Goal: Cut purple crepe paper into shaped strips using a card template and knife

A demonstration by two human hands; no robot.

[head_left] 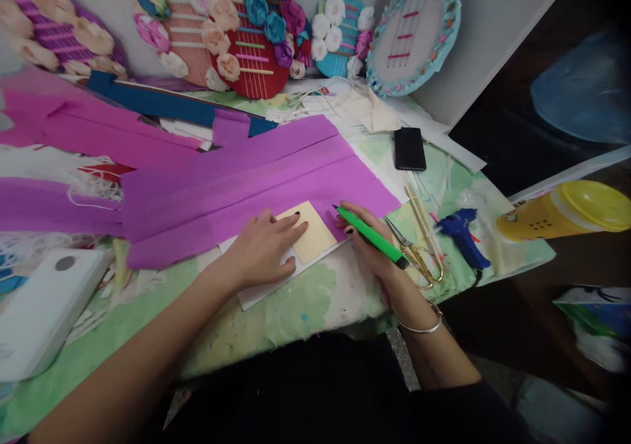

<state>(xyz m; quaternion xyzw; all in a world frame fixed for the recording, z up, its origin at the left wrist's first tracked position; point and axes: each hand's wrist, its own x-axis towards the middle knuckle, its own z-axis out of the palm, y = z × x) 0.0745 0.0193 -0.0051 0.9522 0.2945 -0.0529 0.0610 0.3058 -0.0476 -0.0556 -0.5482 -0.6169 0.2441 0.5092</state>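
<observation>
My left hand (266,247) lies with its fingers spread on a pale yellow square of paper (315,237). Under that square are a white sheet (256,294) and a wide piece of purple paper (236,181). Just right of the square, my right hand (372,247) is closed around a green marker (369,234), its dark tip pointing up and left over the purple paper. Gold-handled scissors (419,260) and thin wooden sticks (424,224) lie close to the right of that hand.
A blue glue gun (463,234), yellow cup (552,217) and black phone (410,149) are on the right. At the left sit a white box-like device (49,306) and pink paper (108,129). Flower-decorated instrument shapes (251,50) stand along the back.
</observation>
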